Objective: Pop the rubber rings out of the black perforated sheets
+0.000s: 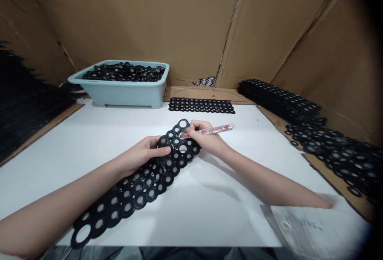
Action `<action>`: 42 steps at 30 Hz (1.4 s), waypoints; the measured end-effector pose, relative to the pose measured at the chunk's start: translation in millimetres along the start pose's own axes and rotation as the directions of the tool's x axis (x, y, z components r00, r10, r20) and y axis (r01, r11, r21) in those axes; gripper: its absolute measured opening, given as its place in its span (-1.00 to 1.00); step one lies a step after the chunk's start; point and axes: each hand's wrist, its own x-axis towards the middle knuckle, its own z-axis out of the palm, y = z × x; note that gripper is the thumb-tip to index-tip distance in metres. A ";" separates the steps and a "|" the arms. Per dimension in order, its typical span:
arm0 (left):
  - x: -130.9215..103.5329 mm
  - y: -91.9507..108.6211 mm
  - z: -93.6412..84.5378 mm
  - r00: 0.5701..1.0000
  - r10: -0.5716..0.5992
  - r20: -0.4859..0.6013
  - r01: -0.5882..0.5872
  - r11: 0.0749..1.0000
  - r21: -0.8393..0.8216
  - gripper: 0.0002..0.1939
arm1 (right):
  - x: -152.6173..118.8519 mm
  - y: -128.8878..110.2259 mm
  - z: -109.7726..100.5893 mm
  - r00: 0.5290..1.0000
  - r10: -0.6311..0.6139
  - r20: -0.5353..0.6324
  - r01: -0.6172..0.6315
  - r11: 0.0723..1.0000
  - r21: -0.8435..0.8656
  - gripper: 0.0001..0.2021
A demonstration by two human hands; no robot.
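Observation:
A long black sheet of joined rings [140, 200] runs slantwise from the near left up to the middle of the white table. My left hand [154, 148] grips its upper part, the thumb lying on top and the fingers beneath. Most ring centres are pale discs or openings; a few show as larger white holes. In my right hand [206, 136] is a slim, pinkish pen-like tool [217, 129] in clear plastic wrap. Its narrow tip meets or hovers just over the sheet near the upper end; I cannot tell which. The right fingers are pinched around it beside the sheet's edge.
A pale blue tub [128, 92] full of black ring pieces stands at the back left. Another flat ring sheet [202, 105] lies at the table's back. Stacked sheets [278, 98] and loose black rings [338, 150] line the right side. Cardboard walls [149, 20] enclose the table [218, 212].

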 end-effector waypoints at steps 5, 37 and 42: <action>0.9 -2.9 -1.1 0.996 -0.041 -0.083 0.034 0.996 -0.082 -0.69 | -1.8 -1.9 0.4 0.999 -0.024 0.028 0.025 1.000 -0.016 -0.79; -0.2 -6.0 7.0 0.998 0.051 -0.047 -0.052 0.999 -0.009 -0.68 | -9.2 -4.7 5.2 0.961 -0.231 0.151 0.275 0.763 -0.585 -0.79; 4.0 -8.3 2.6 0.980 0.145 -0.135 -0.123 0.979 0.161 -0.69 | -1.1 -5.3 -7.4 0.952 0.025 0.307 0.004 0.996 -0.094 -0.82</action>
